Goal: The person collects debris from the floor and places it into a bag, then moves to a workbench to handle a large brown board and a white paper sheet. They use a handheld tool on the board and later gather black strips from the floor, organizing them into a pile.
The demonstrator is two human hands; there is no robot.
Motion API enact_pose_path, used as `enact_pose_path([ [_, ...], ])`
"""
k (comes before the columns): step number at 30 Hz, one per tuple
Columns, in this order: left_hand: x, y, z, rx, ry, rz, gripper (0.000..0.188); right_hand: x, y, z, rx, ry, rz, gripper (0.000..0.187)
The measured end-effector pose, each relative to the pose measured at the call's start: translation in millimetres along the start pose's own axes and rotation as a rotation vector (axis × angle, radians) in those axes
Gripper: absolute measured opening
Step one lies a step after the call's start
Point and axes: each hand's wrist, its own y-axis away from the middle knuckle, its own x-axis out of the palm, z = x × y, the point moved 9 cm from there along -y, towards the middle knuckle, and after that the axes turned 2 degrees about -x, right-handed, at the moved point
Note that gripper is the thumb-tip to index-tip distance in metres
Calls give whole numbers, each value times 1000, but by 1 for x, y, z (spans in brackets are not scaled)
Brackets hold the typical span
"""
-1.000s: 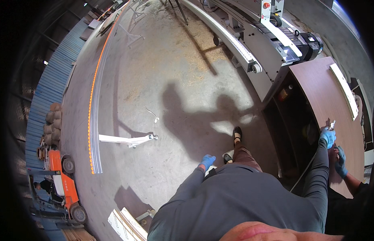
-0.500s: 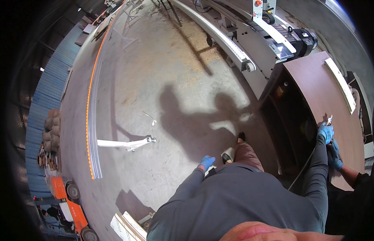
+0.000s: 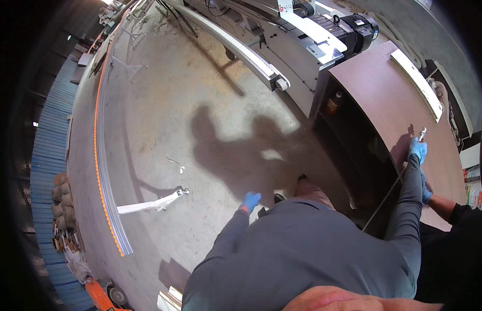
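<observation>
My right hand (image 3: 418,150), in a blue glove, is closed round a small silver-tipped hand tool (image 3: 422,133), with a thin hose (image 3: 382,205) trailing below it. This hand is over the brown tabletop (image 3: 373,78) of a cabinet, its shadow falling beside it. Most of the tool is hidden in my fist. My left hand (image 3: 252,199), also blue-gloved, hangs over the concrete floor with its fingers curled, and nothing shows in it. Another person's blue-gloved hand (image 3: 425,191) rests at the tabletop just beyond my right forearm, partly covered by it.
A white strip (image 3: 417,85) lies along the tabletop's far side. Inside the dark cabinet stands a bottle (image 3: 334,102). A machine with a roller conveyor (image 3: 235,46) is ahead. On the left are a long orange-edged rail (image 3: 102,176), its white support arm (image 3: 150,203) and an orange forklift (image 3: 99,296).
My view has turned, so most of the scene sits further left. My right hand, still gripping the tool, now casts a separate shadow on the tabletop. My left hand remains beside my body.
</observation>
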Motion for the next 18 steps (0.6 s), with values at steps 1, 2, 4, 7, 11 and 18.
enact_pose_path([
  [1,6,-3,-19,70,11,6,46,-8,-9,0,10,5,-53,59],
  [2,11,-7,-37,121,35,18,45,-18,-16,-5,41,27,-96,60],
  [4,23,-10,-57,138,12,74,45,-26,-26,-19,129,102,-63,69],
  [7,31,-21,-95,121,-92,78,49,-34,-39,-22,24,149,-95,74],
  [11,36,-33,-131,140,-93,117,49,-7,-66,-46,133,391,138,65],
  [18,22,-84,-111,118,-90,49,36,-3,-72,-22,70,632,356,62],
])
